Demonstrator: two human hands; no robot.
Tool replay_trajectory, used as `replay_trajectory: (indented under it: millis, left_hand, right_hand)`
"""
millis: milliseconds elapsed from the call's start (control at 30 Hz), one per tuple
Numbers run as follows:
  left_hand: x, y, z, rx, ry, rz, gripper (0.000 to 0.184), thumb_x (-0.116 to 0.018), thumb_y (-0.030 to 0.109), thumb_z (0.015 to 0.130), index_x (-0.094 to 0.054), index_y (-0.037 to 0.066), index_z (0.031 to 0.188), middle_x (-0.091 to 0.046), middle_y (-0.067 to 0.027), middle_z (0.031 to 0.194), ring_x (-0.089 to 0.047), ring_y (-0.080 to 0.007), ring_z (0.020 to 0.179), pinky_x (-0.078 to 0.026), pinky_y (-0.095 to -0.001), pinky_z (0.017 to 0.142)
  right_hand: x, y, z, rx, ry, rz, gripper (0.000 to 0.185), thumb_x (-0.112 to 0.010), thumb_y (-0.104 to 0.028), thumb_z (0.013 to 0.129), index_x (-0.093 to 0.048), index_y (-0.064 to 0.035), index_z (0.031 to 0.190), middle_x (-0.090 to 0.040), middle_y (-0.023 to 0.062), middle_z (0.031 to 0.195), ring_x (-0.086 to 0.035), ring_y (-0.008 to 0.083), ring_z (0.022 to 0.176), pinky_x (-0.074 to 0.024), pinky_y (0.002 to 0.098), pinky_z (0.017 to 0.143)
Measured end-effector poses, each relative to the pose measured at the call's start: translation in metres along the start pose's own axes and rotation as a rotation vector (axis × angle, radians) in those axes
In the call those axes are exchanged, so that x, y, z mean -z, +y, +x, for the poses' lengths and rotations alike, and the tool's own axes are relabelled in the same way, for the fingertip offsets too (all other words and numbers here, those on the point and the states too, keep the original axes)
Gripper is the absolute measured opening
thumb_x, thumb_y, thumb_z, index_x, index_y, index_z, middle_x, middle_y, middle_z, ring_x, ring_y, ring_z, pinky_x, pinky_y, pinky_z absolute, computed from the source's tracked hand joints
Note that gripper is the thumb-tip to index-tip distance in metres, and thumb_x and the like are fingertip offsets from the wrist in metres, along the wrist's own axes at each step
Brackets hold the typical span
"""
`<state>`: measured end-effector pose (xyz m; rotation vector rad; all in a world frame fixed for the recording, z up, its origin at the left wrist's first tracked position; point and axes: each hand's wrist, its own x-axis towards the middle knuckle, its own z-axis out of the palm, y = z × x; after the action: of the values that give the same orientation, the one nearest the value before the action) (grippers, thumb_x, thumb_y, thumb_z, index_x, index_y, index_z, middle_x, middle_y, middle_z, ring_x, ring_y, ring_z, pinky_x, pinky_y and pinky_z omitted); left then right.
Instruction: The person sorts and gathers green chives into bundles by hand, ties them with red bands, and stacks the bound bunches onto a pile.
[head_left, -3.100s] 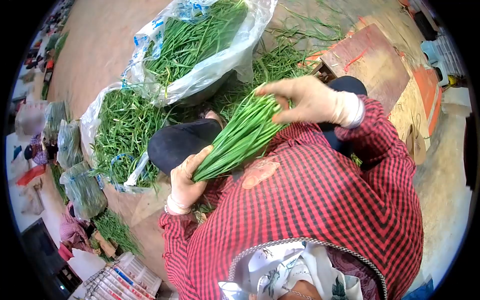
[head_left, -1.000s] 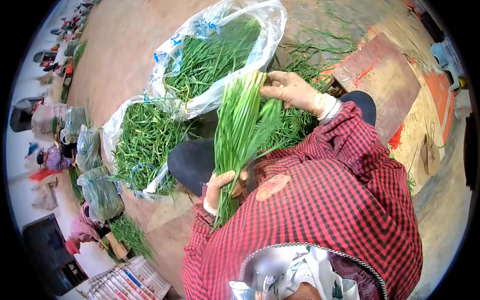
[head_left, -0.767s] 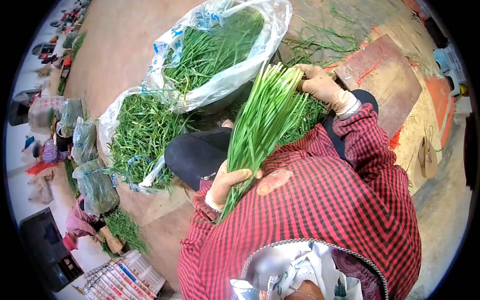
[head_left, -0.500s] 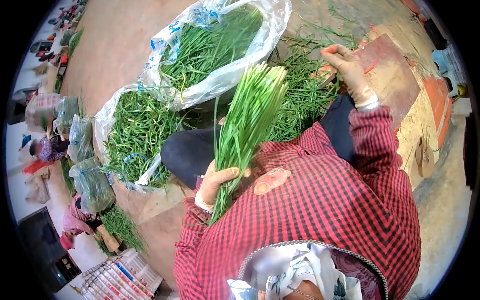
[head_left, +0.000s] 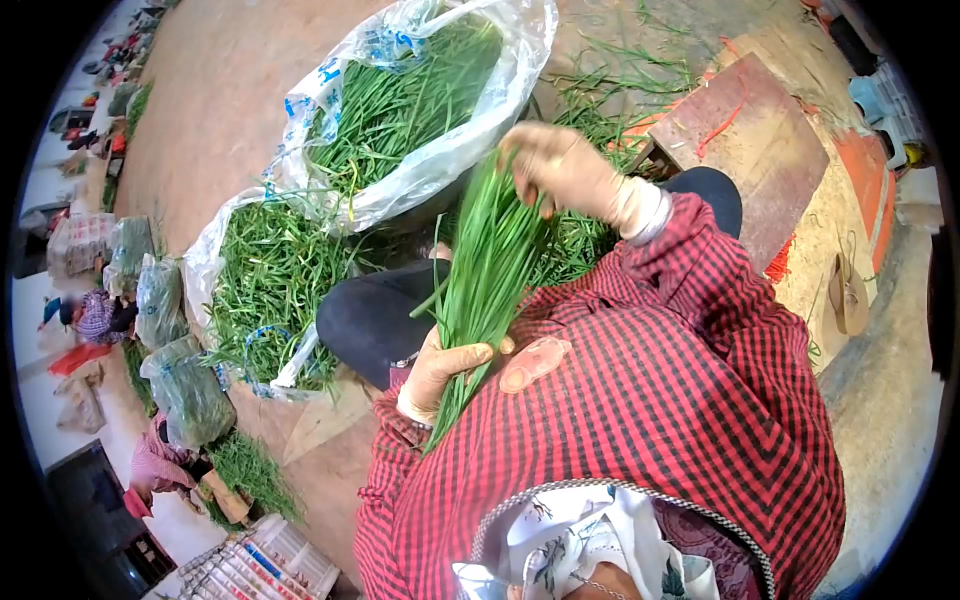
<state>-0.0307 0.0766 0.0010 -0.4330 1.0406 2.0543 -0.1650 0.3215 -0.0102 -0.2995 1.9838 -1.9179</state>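
A bunch of long green stalks (head_left: 485, 270) stands tilted over my lap, its lower part gripped by my gloved left hand (head_left: 445, 370). My gloved right hand (head_left: 560, 175) is at the top end of the bunch, with curled fingers over the stalk tips. Whether those fingers pinch any stalks is hard to make out. Beyond the bunch, a clear plastic bag (head_left: 400, 195) holds more long green stalks (head_left: 420, 100). Loose greens (head_left: 275, 270) fill another bag to the left, and more greens lie under and behind my right hand.
A low wooden board (head_left: 750, 150) with red strings is at the right, near a sandal (head_left: 850, 300). Filled plastic bags (head_left: 190, 395) line the left side. Two people sit at the far left, one in pink (head_left: 160, 460). White crates (head_left: 265, 565) stand at the lower left.
My right hand went from the bunch's top out to the right with pinched fingers, then came back to the top. My left hand has kept its hold on the stalks.
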Motion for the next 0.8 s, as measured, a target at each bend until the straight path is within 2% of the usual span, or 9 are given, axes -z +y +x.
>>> replay_trajectory:
  millis: [133, 367, 433, 500, 567, 633, 667, 767, 800]
  left_hand:
    - [0.015, 0.005, -0.001, -0.019, -0.056, 0.007, 0.046, -0.069, 0.003, 0.078, -0.054, -0.003, 0.122, -0.069, -0.0104, 0.093, -0.058, -0.0080, 0.066, -0.043, -0.0189, 0.057]
    - [0.022, 0.004, -0.013, -0.159, 0.002, 0.074, 0.046, -0.070, 0.010, 0.078, -0.055, -0.002, 0.120, -0.069, -0.0109, 0.092, -0.050, -0.0040, 0.056, -0.037, -0.0173, 0.050]
    - [0.018, 0.007, -0.016, -0.199, 0.034, 0.106, 0.047, -0.070, 0.010, 0.078, -0.055, -0.002, 0.121, -0.069, -0.0106, 0.092, -0.050, -0.0040, 0.056, -0.037, -0.0175, 0.050]
    - [0.013, 0.013, -0.017, -0.255, 0.100, 0.171, 0.047, -0.070, 0.010, 0.078, -0.055, -0.002, 0.121, -0.068, -0.0101, 0.091, -0.049, -0.0039, 0.056, -0.037, -0.0180, 0.051]
    - [0.011, 0.015, -0.008, -0.267, 0.070, 0.175, 0.049, -0.068, 0.005, 0.079, -0.052, -0.002, 0.125, -0.067, -0.0107, 0.098, -0.057, -0.0068, 0.067, -0.045, -0.0194, 0.060]
    - [-0.008, 0.012, 0.012, -0.450, 0.238, 0.264, 0.050, -0.065, -0.001, 0.081, -0.049, -0.002, 0.128, -0.065, -0.0103, 0.107, -0.063, -0.0121, 0.085, -0.051, -0.0247, 0.076]
    - [-0.001, 0.012, 0.025, -0.496, 0.218, 0.467, 0.052, -0.062, -0.004, 0.083, -0.046, -0.001, 0.132, -0.063, -0.0082, 0.114, -0.062, -0.0156, 0.099, -0.050, -0.0310, 0.089]
    - [-0.020, 0.009, 0.062, -0.762, 0.509, 1.250, 0.074, -0.065, 0.002, 0.078, -0.034, 0.005, 0.145, -0.066, -0.0156, 0.106, -0.066, -0.0237, 0.095, -0.051, -0.0331, 0.084]
    - [-0.023, 0.008, 0.072, -0.702, 0.582, 1.448, 0.088, -0.067, 0.003, 0.075, -0.022, 0.008, 0.151, -0.066, -0.0220, 0.101, -0.068, -0.0353, 0.084, -0.054, -0.0389, 0.074]
  right_hand:
    - [0.040, 0.009, 0.010, 0.064, 0.240, 0.457, 0.037, -0.055, -0.039, 0.097, -0.062, -0.0035, 0.100, -0.064, 0.0046, 0.075, -0.062, 0.0137, 0.066, -0.0499, 0.0271, 0.057]
    - [0.123, 0.053, -0.004, 0.105, 0.561, 0.378, 0.036, -0.054, -0.034, 0.098, -0.060, 0.0007, 0.103, -0.068, 0.0110, 0.082, -0.068, 0.0217, 0.069, -0.0539, 0.0331, 0.062]
    - [0.121, 0.044, -0.015, -0.262, 0.483, -0.049, 0.040, -0.062, -0.038, 0.093, -0.061, 0.0005, 0.103, -0.069, 0.0083, 0.084, -0.067, 0.0165, 0.073, -0.0540, 0.0297, 0.071]
    - [0.096, 0.026, -0.017, -0.706, 0.100, -0.659, 0.067, -0.068, -0.043, 0.087, -0.049, 0.0029, 0.130, -0.066, 0.0179, 0.112, -0.067, 0.0225, 0.096, -0.0539, 0.0347, 0.084]
    - [0.069, 0.077, -0.026, -0.311, 0.004, -0.473, 0.096, -0.071, -0.048, 0.083, -0.021, -0.0002, 0.149, -0.047, 0.0246, 0.137, -0.054, 0.0270, 0.122, -0.0455, 0.0400, 0.100]
    - [0.037, 0.064, -0.019, -0.266, -0.321, -0.102, 0.106, -0.070, -0.051, 0.083, -0.003, -0.0046, 0.153, -0.029, 0.0246, 0.150, -0.037, 0.0264, 0.137, -0.0346, 0.0418, 0.110]
    - [0.024, 0.061, -0.015, -0.180, -0.370, 0.067, 0.104, -0.069, -0.052, 0.084, -0.007, -0.0048, 0.153, -0.033, 0.0218, 0.149, -0.038, 0.0257, 0.136, -0.0344, 0.0417, 0.110]
    - [-0.016, 0.035, -0.006, 0.028, -0.383, 0.618, 0.092, -0.067, -0.053, 0.085, -0.022, -0.0058, 0.150, -0.040, 0.0123, 0.147, -0.042, 0.0227, 0.132, -0.0369, 0.0412, 0.108]
    - [-0.015, 0.040, 0.001, -0.062, -0.364, 0.711, 0.075, -0.068, -0.046, 0.087, -0.039, -0.0052, 0.143, -0.050, 0.0088, 0.139, -0.049, 0.0217, 0.126, -0.0415, 0.0396, 0.104]
